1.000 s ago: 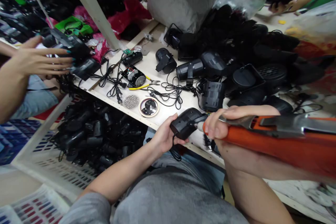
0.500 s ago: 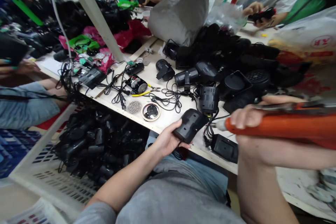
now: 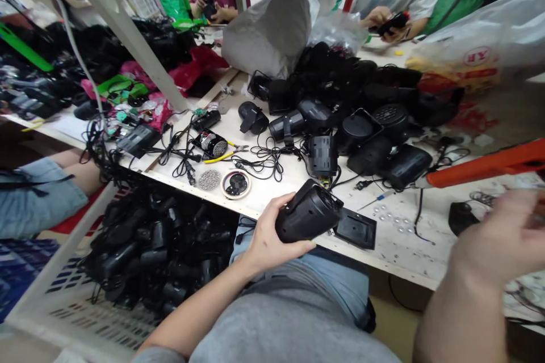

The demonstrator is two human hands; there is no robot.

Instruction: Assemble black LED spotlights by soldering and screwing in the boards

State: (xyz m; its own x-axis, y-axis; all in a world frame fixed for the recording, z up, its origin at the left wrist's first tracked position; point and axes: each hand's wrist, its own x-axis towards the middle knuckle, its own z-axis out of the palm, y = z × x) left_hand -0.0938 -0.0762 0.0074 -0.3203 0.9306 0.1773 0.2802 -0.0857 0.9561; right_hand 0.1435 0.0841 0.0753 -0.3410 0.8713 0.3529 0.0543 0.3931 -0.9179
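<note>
My left hand (image 3: 266, 241) is wrapped around a black plastic cylindrical housing (image 3: 309, 214), held tilted over the table's front edge. Beneath it lies a flat black rectangular cover (image 3: 356, 229). At the right edge, my right hand (image 3: 504, 238) is blurred and partly cut off; its fingers do not show clearly. Above that hand, apart from it, an orange-red power screwdriver (image 3: 489, 164) points left. A small blue-handled screwdriver (image 3: 378, 198) and several small clear round pieces (image 3: 394, 218) lie on the table between the two hands.
Several black housings (image 3: 321, 156) with cords crowd the white table (image 3: 264, 193). Nearby are yellow-handled pliers (image 3: 219, 156), a pile of screws (image 3: 208, 180) and a round dish (image 3: 236, 184). A white crate (image 3: 63, 300) of black parts stands lower left. Two people work across the table.
My right hand has let go of the power screwdriver and moved down and right. My left hand has turned the housing, so its end faces up and right. The view has shifted somewhat.
</note>
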